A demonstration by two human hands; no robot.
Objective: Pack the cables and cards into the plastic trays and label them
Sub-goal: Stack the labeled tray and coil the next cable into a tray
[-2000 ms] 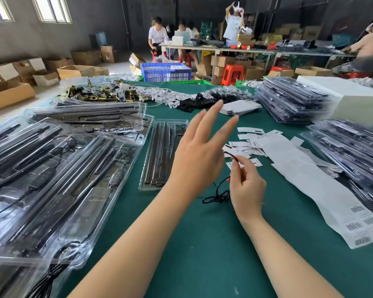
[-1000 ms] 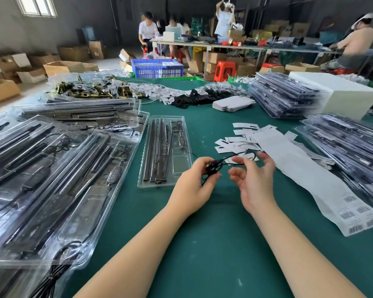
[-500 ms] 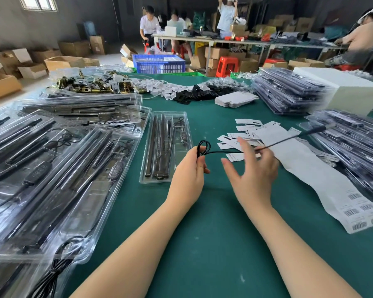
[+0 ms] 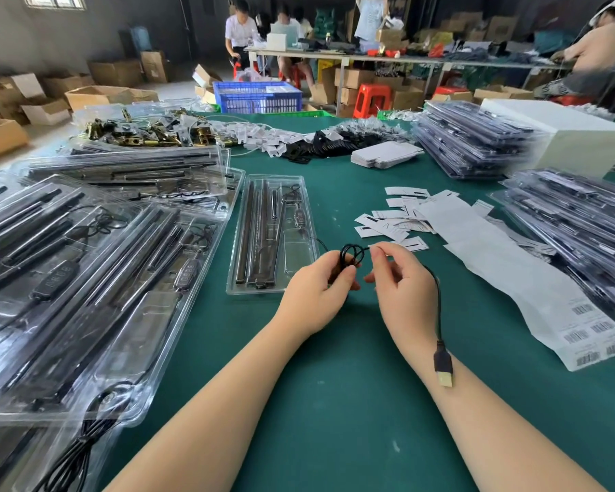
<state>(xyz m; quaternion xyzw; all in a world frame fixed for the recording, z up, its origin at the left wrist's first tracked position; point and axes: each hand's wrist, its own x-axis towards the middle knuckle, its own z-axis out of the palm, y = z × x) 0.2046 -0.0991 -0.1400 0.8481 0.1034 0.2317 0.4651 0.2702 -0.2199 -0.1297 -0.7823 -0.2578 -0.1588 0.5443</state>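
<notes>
The step in hand seems to be the coiling of a black cable (image 4: 437,296) into a small bundle, so that it can go into the open plastic tray (image 4: 271,232) lying just beyond the hands on the green desk (image 4: 334,403); the left hand (image 4: 320,289) is gripping the small loops (image 4: 352,253) already made, its fingers (image 4: 347,278) curled closely round them; the right hand (image 4: 402,285) is pinching the cable just beside the loops between thumb and forefinger, while its other fingers are lying half curled and are holding nothing that I can see; from this pinch the free part of the cable is passing behind the right hand and hanging down beside the wrist, and the USB plug (image 4: 443,363) is lying against the right forearm; the other end of the cable appears to be running into the tray, but this is too thin to tell surely; I am judging that a fair length is waiting to be wound, so the next move is asking for more turns laid on the loops without letting them spring open, then pressing the bundle into a free compartment of the tray; the white cards (image 4: 387,221) and the strip of barcode labels (image 4: 593,335) are lying to the right, apart from both hands, so the labelling is not yet done for this tray.
</notes>
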